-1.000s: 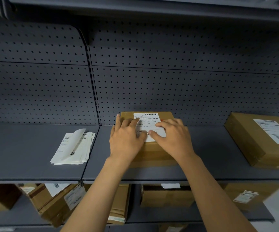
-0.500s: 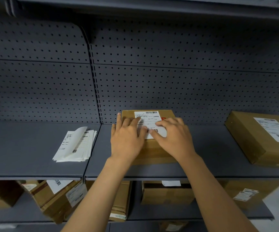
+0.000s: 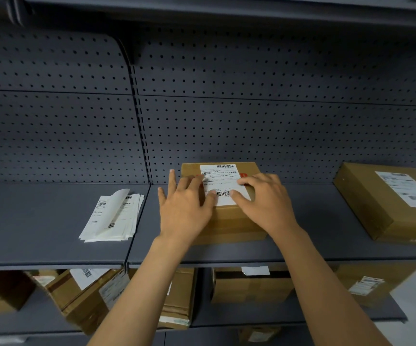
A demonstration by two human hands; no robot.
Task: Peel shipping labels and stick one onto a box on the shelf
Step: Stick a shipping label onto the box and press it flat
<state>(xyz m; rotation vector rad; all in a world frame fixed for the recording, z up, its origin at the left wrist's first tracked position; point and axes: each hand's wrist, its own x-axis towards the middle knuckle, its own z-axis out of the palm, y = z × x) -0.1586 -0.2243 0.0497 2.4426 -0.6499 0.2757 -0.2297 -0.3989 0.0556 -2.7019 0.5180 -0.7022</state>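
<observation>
A small brown cardboard box (image 3: 229, 223) stands on the grey shelf (image 3: 52, 245) in the middle. A white shipping label (image 3: 223, 182) with barcodes lies flat on its top. My left hand (image 3: 185, 208) rests palm down on the box's left side, fingers spread, fingertips on the label's left edge. My right hand (image 3: 264, 201) lies flat on the right side, fingers pressing the label's right and lower edge. Neither hand grips anything. A stack of label sheets (image 3: 113, 216) lies on the shelf to the left, its top sheet curled up.
A larger labelled cardboard box (image 3: 387, 203) sits at the right of the same shelf. Several more boxes (image 3: 89, 295) fill the lower shelf. A perforated grey back panel (image 3: 252, 116) rises behind, with another shelf overhead.
Both hands have slid apart over the label, left hand leftward and right hand rightward, uncovering more of the label's middle and lower barcode. The box has stayed put.
</observation>
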